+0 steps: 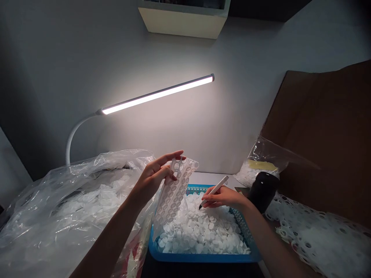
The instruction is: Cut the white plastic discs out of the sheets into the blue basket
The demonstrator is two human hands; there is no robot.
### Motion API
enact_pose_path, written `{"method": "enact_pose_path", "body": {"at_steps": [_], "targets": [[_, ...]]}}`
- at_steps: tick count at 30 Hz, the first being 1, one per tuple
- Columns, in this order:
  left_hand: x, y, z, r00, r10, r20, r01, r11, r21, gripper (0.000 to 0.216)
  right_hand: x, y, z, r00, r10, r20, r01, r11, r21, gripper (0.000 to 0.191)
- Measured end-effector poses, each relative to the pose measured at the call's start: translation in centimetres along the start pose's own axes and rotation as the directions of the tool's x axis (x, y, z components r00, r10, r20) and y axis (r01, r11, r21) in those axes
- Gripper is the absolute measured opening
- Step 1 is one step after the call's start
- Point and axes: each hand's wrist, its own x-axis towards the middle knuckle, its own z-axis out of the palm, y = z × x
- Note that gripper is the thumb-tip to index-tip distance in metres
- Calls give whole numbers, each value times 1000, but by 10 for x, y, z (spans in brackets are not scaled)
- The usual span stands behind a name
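Note:
My left hand pinches the top of a thin whitish sheet covered in rows of round cut outlines. The sheet hangs tilted over the left side of a blue plastic basket. Small white discs fill the basket in a loose heap. In my right hand is a white pen-shaped tool with a dark pointed tip, held like a pencil. Its tip points down just above the discs, to the right of the sheet and apart from it.
Clear plastic bags with white pieces spread across the left. A lit lamp reaches over the workplace. At right stand a black cylinder, a bag with a yellow label, punched sheets and brown cardboard.

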Motion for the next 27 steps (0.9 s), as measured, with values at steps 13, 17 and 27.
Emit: {"method": "enact_pose_path", "body": {"at_steps": [13, 17, 27], "targets": [[0, 1, 1, 1000, 11, 16, -11, 1000, 9, 47, -4, -2, -1, 997, 61, 42, -60, 998, -29, 25], [0, 1, 1, 1000, 15, 24, -16, 1000, 6, 46, -10, -13, -1, 1000, -9, -29, 9, 1000, -2, 24], [-3, 3, 12, 999, -33, 33, 38, 980, -196, 44, -35, -59, 37, 916, -328, -232, 358, 928, 104, 53]]}}
